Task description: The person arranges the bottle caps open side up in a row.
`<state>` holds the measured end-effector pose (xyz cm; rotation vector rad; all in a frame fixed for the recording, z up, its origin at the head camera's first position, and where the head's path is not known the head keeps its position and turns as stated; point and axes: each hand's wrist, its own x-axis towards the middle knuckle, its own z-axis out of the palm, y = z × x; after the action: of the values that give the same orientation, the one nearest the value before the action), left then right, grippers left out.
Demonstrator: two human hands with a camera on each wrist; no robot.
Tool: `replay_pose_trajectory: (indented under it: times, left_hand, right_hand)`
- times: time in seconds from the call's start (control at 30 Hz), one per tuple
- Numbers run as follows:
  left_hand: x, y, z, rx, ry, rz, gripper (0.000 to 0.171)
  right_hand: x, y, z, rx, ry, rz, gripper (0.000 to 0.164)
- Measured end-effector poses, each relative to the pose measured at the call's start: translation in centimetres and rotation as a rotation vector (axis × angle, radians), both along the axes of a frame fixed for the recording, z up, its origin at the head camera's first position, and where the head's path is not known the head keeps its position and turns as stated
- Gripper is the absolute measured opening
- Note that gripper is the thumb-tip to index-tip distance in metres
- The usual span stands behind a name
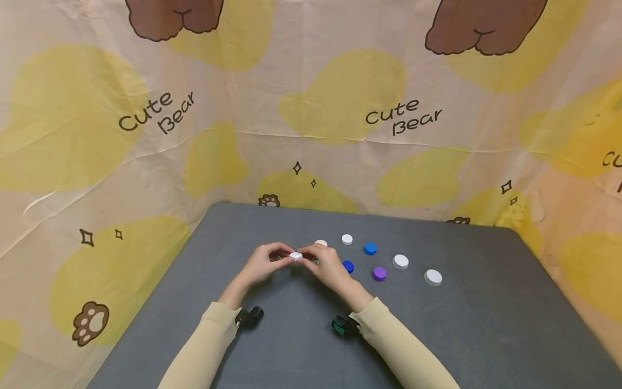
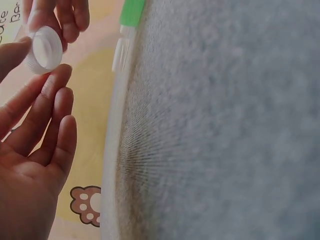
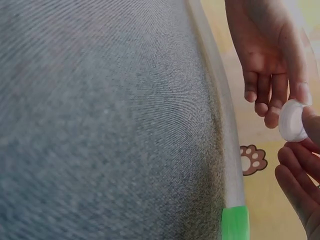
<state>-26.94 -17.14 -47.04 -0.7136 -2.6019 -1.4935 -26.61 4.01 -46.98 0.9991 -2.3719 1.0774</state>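
Observation:
A white bottle cap is held above the grey table, between both hands. My left hand pinches it from the left with thumb and fingertips. My right hand grips its right side. In the left wrist view the ribbed cap turns its hollow inside to the camera, with the left hand below it and its lower fingers loosely bent. The right wrist view shows the cap tilted on edge. Right behind the right hand, a dark blue cap and another white cap lie partly hidden.
On the table, right of the hands, lie a light blue cap, a purple cap and several white caps, one farthest right. A green piece shows at the table's edge line. A printed cloth hangs behind.

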Motion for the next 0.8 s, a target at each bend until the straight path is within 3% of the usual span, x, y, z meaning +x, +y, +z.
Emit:
replay_pose_trajectory:
  times: [0.07, 0.4, 0.63, 0.8]
  left_hand:
    - [-0.1, 0.0, -0.4, 0.014, 0.013, -0.002, 0.017]
    - [0.5, 0.3, -0.2, 0.014, 0.061, 0.003, 0.016]
    - [0.9, 0.4, 0.0, 0.023, 0.145, -0.039, 0.031]
    - [1.1, 0.6, 0.2, 0.003, 0.176, -0.034, 0.032]
  right_hand:
    - [0.1, 0.1, -0.1, 0.0, 0.004, -0.012, 0.022]
    - [0.3, 0.3, -0.3, -0.033, -0.028, -0.049, 0.019]
    - [0.4, 0.4, -0.1, -0.084, -0.147, -0.077, 0.021]
    - [0.6, 0.4, 0.2, -0.123, -0.253, -0.071, 0.023]
